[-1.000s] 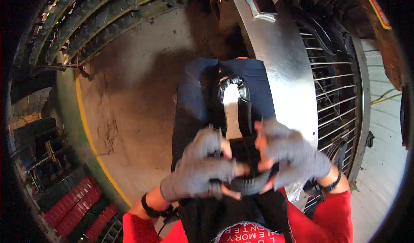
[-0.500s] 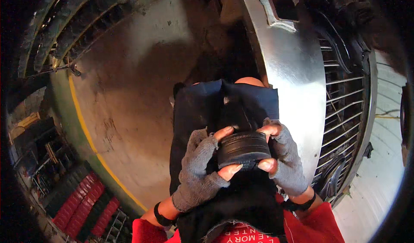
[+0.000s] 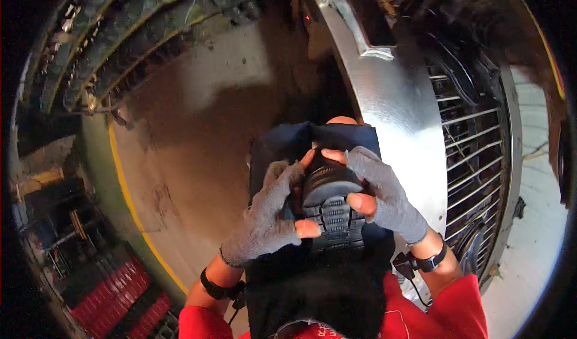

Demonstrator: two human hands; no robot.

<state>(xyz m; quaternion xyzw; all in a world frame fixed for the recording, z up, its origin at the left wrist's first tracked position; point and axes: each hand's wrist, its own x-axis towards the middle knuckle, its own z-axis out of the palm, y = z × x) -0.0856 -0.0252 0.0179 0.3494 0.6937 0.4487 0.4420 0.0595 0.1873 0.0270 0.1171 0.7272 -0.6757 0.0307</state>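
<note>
A black shoe is held in front of me above my lap, its rounded heel end and a ridged, treaded sole facing up toward me. My left hand, in a grey fingerless glove, closes on its left side, thumb near the tread and fingertips at the far edge. My right hand, gloved the same way, grips the other side, its thumb pressing beside the heel edge and its fingers over the far end. The shoe's underside and far end are partly hidden by my fingers and shadow.
A curved metal bench runs along my right, with a dark flat slab on something white. Beyond it is a rack of metal bars with black items. Shelving stands far left; red and black pieces lie lower left. A dark apron covers my lap.
The shoe has tilted, so more of its treaded sole shows. My right hand has shifted its fingers to the far end, and my left thumb has moved lower.
</note>
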